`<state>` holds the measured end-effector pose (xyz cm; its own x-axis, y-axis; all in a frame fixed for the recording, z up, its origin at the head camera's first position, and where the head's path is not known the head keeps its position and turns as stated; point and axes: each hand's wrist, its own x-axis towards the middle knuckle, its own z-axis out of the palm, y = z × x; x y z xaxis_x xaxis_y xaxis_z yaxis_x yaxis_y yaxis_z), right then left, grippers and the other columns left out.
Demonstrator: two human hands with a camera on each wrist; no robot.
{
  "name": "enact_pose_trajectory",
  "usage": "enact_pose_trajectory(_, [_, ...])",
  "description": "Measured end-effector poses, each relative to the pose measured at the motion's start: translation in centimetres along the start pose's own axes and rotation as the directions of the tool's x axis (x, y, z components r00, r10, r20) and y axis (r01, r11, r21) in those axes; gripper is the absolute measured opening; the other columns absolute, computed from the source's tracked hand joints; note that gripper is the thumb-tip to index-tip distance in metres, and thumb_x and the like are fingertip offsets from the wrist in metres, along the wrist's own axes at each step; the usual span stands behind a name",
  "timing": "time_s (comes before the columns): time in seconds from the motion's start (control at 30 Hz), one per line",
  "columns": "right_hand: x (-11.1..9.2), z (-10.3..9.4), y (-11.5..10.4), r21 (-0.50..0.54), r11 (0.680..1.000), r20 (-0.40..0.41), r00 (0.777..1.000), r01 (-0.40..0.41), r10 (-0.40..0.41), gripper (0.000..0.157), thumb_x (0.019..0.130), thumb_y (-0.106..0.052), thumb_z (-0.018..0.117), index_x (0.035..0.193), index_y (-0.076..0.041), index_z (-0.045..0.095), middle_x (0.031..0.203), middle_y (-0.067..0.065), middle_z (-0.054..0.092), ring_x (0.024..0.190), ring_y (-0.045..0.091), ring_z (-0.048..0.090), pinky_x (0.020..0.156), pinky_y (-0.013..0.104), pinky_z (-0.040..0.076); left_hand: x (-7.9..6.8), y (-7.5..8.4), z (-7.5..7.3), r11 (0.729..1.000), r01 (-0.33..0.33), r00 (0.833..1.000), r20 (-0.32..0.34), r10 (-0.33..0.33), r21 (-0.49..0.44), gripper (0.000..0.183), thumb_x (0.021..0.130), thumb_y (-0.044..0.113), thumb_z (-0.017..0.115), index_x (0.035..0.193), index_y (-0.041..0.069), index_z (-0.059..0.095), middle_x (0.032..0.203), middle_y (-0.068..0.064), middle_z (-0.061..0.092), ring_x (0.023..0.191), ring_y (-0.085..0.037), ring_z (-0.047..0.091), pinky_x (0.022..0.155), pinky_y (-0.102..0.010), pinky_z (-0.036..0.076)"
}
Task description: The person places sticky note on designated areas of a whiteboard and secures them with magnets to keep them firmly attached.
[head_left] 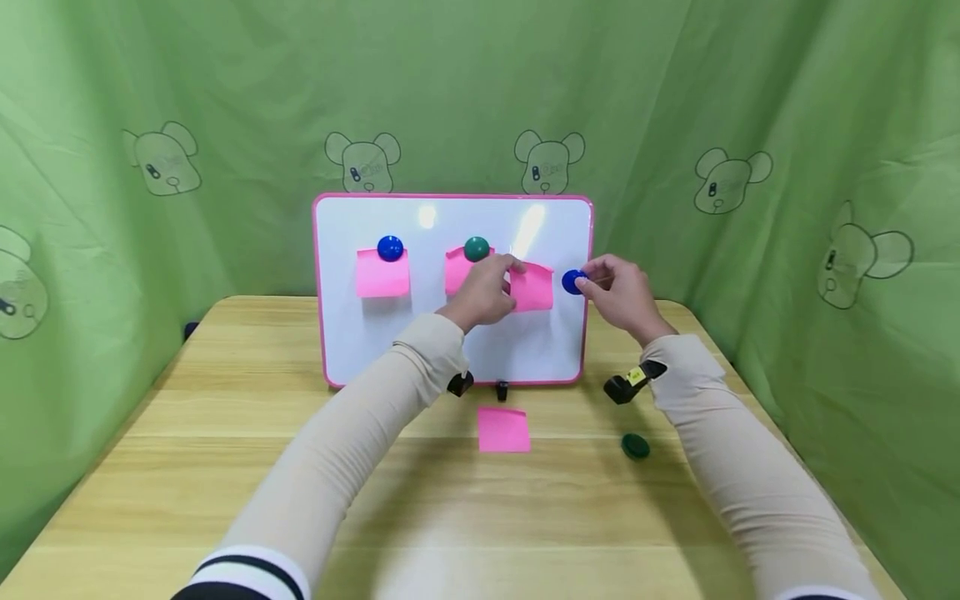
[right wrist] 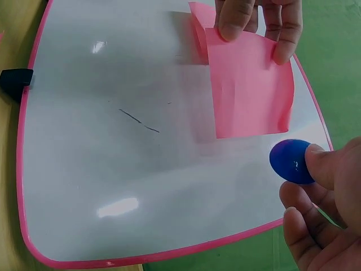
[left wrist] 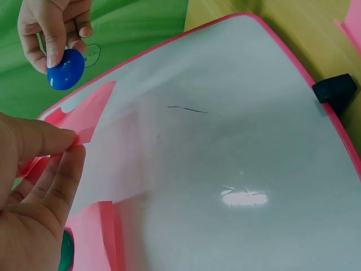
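Two square pink paper notes (head_left: pixel 382 279) on pink-framed whiteboard (head_left: pixel 352 342), under round blue magnet (head_left: pixel 390 248) and round green magnet (head_left: pixel 476 248) | third pink note (head_left: pixel 532 289) pinched by left hand (head_left: pixel 483 292), seemingly unfastened | right hand (head_left: pixel 622 292) pinches second blue magnet (head_left: pixel 571 282) | apparently remaining: fourth pink note (head_left: pixel 503 431), dark-green disc (head_left: pixel 635 446) on wooden table (head_left: pixel 225 417)

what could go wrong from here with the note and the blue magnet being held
The held blue magnet, pinched at its edge by the right hand, might slip and drop. The held pink note has no magnet on it, so it could shift or fall if the left hand lets go early. That hand might also brush the neighbouring note under the green magnet.
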<state>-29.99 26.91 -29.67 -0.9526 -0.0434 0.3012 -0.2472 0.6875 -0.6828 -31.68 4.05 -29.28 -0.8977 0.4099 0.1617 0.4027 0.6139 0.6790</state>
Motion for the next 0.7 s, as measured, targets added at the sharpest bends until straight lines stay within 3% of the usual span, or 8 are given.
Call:
enact_pose_trajectory(0.23, [0.21, 0.00, 0.00, 0.020, 1.000, -0.011, 1.000, -0.005, 0.005, 0.023, 0.095, -0.016, 0.063, 0.113, -0.001, 0.060, 0.106, 0.017, 0.065, 0.091, 0.027, 0.061, 0.069, 0.026, 0.052, 0.40, -0.01, 0.00, 1.000, -0.006, 0.999, -0.039, 0.006, 0.007, 0.051, 0.083, -0.004, 0.066, 0.132, 0.008, 0.055, 0.117, -0.006, 0.055, 0.096, -0.018, 0.056, 0.066, -0.022, 0.054])
enact_pose_trajectory(0.7, [0.39, 0.51, -0.09, 0.065, 0.998, -0.053, 0.999, -0.002, 0.006, 0.025, 0.094, -0.014, 0.063, 0.114, 0.001, 0.060, 0.104, 0.019, 0.064, 0.089, 0.028, 0.062, 0.066, 0.020, 0.051, 0.77, -0.23, 0.61, 0.999, 0.045, 0.999, -0.025, -0.045, -0.002, 0.051, 0.084, -0.004, 0.065, 0.133, 0.009, 0.053, 0.108, -0.006, 0.054, 0.091, -0.019, 0.053, 0.067, -0.024, 0.052])
